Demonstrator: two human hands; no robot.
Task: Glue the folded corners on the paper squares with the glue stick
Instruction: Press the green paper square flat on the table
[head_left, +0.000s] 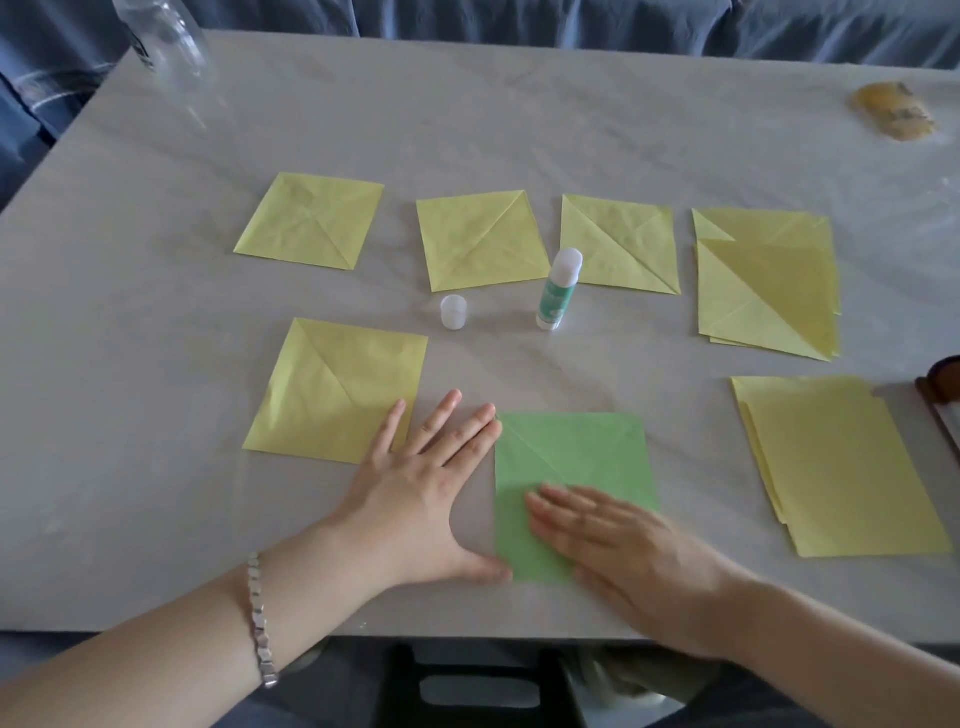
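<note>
Altogether four yellow squares (310, 221) (481, 240) (620, 243) (336, 391), one green square (571, 457), two stacks (769, 283) (836, 467), one glue stick (558, 289).

1. A green paper square (571, 457) lies near the near edge of the table (156, 364), its flaps folded toward the middle.
2. The right hand (613, 540), blurred, lies flat on the square's lower half, fingers straight and pointing to 10 o'clock.
3. The left hand (415, 499) lies flat at the square's 9 o'clock, fingers spread, thumb tip touching its lower left corner. A bracelet (260, 618) circles the wrist.
4. At the square's 12 o'clock the glue stick (558, 291) stands upright and uncapped. Its cap (454, 312) stands apart at its 9 o'clock.
5. Three folded yellow squares (480, 239) form a row from 10 to 1 o'clock of the stick. A fourth yellow square (337, 389) lies at 8 o'clock.
6. A folded yellow stack (769, 280) lies at the stick's 3 o'clock and flat yellow sheets (836, 467) at 4 o'clock.
</note>
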